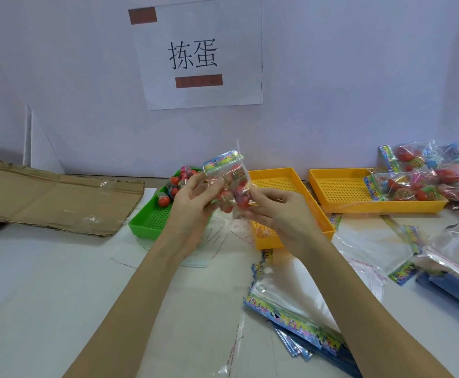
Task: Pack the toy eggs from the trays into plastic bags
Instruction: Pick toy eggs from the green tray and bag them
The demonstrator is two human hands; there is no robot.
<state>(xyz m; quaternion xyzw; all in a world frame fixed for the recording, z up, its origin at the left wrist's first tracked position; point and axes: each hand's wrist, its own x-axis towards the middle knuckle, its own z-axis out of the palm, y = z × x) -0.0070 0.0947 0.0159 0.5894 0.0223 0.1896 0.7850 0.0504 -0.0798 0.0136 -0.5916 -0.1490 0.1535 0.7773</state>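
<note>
Head view: I see both hands, left (192, 197) and right (276, 208), gripping an egg-filled bag (229, 184) above the green tray (152, 222).

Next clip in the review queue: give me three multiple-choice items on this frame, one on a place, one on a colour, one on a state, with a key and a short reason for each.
1. Where do the loose toy eggs lie?
A. green tray
B. middle yellow tray
C. on the cardboard

2. What colour is the tray beside the filled bags at far right?
A. green
B. blue
C. yellow

3. What are the hands doing?
A. resting flat on the table
B. both holding one bag of eggs
C. lifting a tray

Key: 1 A, eggs sit in the green tray's far corner. 2 C, its rim is yellow. 3 B, left hand and right hand grip the bag above the table.
</note>
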